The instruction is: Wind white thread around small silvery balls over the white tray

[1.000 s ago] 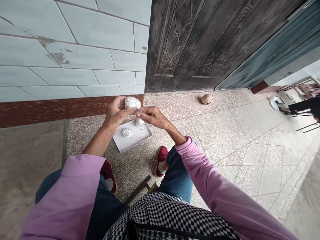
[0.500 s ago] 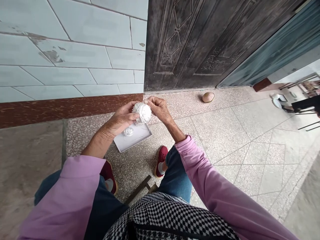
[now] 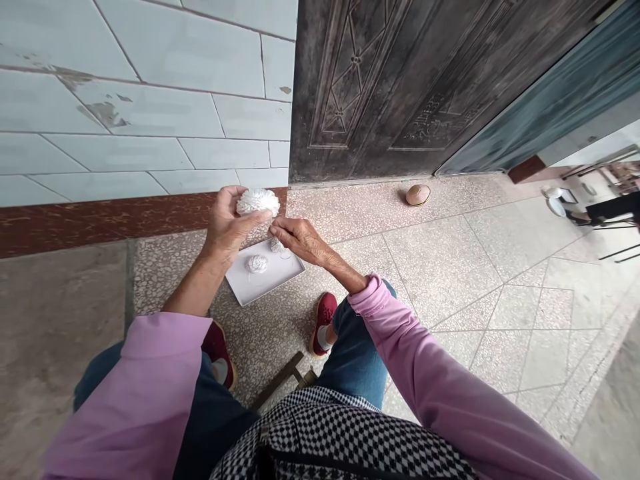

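A round, white, ruffled paper-like flower ball (image 3: 258,201) rests in my left hand (image 3: 224,223), the thumb across its near side and the fingers behind it. Just below and right of it, my right hand (image 3: 303,239) is closed in a pinch; whatever lies between its fingertips is too small to make out. Beneath the hands, a shallow white box lid (image 3: 245,291) lies on the floor. In it sits a small ball of white thread (image 3: 257,264). A second white ball (image 3: 277,245) is partly covered by my right hand, with fine strands around it.
A dark carved door (image 3: 370,87) and a pale tiled wall (image 3: 150,100) stand ahead. One pinkish rounded object (image 3: 418,195) lies on the floor by the door. My red shoes (image 3: 324,323) are on either side below the lid. At far right are metal-legged furniture and dishes.
My left hand has moved left and up with the flower ball, tilting it so its layered side shows. My right hand has come off the ball and dropped down and left, uncovering more of the lid.
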### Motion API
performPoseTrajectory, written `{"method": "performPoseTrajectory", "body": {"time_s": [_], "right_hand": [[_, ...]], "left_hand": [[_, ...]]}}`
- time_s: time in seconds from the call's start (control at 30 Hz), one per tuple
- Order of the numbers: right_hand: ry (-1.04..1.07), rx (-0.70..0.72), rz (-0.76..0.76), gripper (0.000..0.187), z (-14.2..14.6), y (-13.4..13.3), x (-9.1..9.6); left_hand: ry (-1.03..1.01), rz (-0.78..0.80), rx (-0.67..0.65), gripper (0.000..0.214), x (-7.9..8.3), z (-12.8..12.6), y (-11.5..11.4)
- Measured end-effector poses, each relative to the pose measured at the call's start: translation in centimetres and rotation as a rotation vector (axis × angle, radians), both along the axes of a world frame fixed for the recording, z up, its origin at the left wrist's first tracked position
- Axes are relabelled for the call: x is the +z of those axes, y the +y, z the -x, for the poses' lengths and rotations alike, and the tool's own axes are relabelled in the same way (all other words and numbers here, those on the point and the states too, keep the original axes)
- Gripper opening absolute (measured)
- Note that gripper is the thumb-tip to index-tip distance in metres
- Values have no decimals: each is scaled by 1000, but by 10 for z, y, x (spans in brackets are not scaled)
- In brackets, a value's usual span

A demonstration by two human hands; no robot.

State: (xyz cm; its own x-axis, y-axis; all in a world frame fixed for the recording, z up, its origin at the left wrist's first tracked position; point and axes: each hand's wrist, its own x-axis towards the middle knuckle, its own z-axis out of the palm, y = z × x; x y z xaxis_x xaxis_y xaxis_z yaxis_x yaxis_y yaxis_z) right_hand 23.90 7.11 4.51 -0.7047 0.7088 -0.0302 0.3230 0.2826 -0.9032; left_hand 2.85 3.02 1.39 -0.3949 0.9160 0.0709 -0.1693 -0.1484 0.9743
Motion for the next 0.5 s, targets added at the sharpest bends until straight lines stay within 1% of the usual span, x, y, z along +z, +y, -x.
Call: {"method": "performPoseTrajectory", "body": {"time_s": [0.07, 0.17, 0.27, 0.33, 0.4, 0.5], "right_hand": [[-11, 15, -28, 55, 0, -1, 3], [3, 36, -58, 59, -2, -1, 5], [-5, 37, -44, 57, -6, 0, 6], [-6, 45, -33, 56, -8, -1, 7], [-8, 52, -24, 58, -8, -4, 8], [-17, 58, -2, 62, -6, -7, 10]], "left_hand": [[91, 16, -1, 73, -1, 1, -3], [188, 62, -91, 74, -1, 2, -9], [169, 87, -189, 77, -1, 2, -15], [128, 69, -216, 75, -2, 2, -18], [96, 46, -201, 73, -3, 3, -18], [94, 16, -125, 72, -4, 7, -15]]}}
